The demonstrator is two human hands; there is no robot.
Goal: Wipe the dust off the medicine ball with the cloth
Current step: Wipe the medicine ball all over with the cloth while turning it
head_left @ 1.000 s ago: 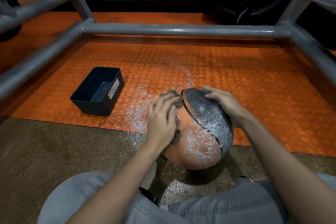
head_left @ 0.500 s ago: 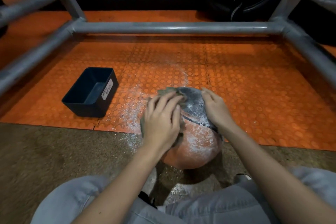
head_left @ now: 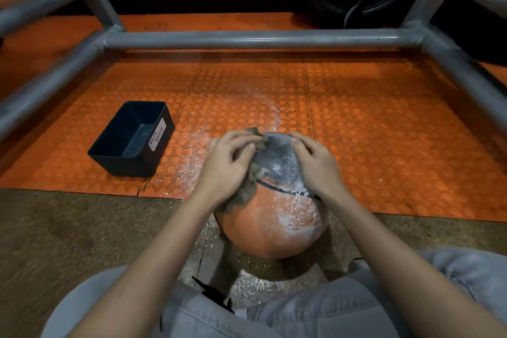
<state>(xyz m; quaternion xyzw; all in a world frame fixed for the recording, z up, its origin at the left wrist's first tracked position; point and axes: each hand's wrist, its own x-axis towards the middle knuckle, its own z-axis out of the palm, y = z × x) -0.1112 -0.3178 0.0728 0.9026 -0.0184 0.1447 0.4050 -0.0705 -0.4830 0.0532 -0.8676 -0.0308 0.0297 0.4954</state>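
The medicine ball point(head_left: 274, 217) is rested on the floor before the knees. A brown cloth point(head_left: 248, 186) is clenched against it in the left hand point(head_left: 226, 169); the right hand point(head_left: 315, 164) is spread flat on top.

Left hand point(head_left: 223, 167) with cloth point(head_left: 247, 189) on dusty medicine ball point(head_left: 277, 217), right hand point(head_left: 315, 167) steadying.

A black bin point(head_left: 131, 140) sits left of the ball point(head_left: 274, 217). Grey frame bars point(head_left: 247, 38) fence the orange mat point(head_left: 384, 132); its right side lies open.
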